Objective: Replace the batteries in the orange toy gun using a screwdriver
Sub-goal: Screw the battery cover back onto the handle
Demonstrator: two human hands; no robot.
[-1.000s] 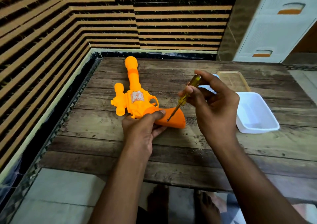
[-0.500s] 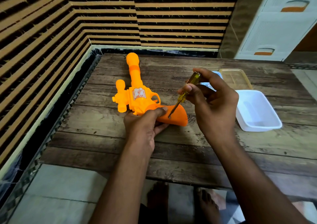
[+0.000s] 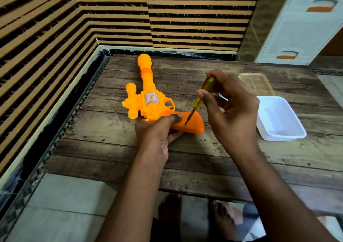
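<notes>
Orange plastic toy gun lies flat on the dark wooden plank table, barrel pointing away. Left hand is closed around its grip. Right hand pinches a yellow-handled screwdriver, tip touching the grip. White plastic tub sits nearby, right.

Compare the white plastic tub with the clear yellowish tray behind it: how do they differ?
The white plastic tub is opaque; the clear yellowish tray lets the wooden table show through. The tub sits nearer the person, the tray farther back, partly hidden by the right hand. The tub looks deeper. Both are rectangular and look empty.
</notes>
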